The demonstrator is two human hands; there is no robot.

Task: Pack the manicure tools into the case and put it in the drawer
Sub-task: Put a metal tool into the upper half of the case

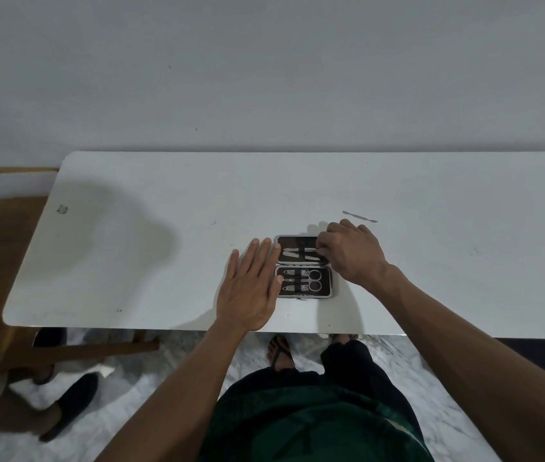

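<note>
From the head camera I see the case (pixel 304 266) lying open near the centre of the frame, on the white table (pixel 164 261) close to its lower edge. My left hand (pixel 249 288) lies flat with straight fingers, its tips against the case's left edge, steadying it. My right hand (pixel 351 253) is curled over the upper right corner of the case, fingertips pinching the end of a slim tool (pixel 301 252) in the upper half; I judge I am seating it under the strap. The lower half already holds scissors (pixel 313 280) and clippers. One loose tool (pixel 360 216) lies on the table just above and right of my right hand, apart from it and from the case. What worries me: if I push the slim tool too hard, the light case could slide or tip despite the flat hand, and tools could slip from their straps. I could also forget the loose tool and close the case without it. I see no drawer anywhere.
</note>
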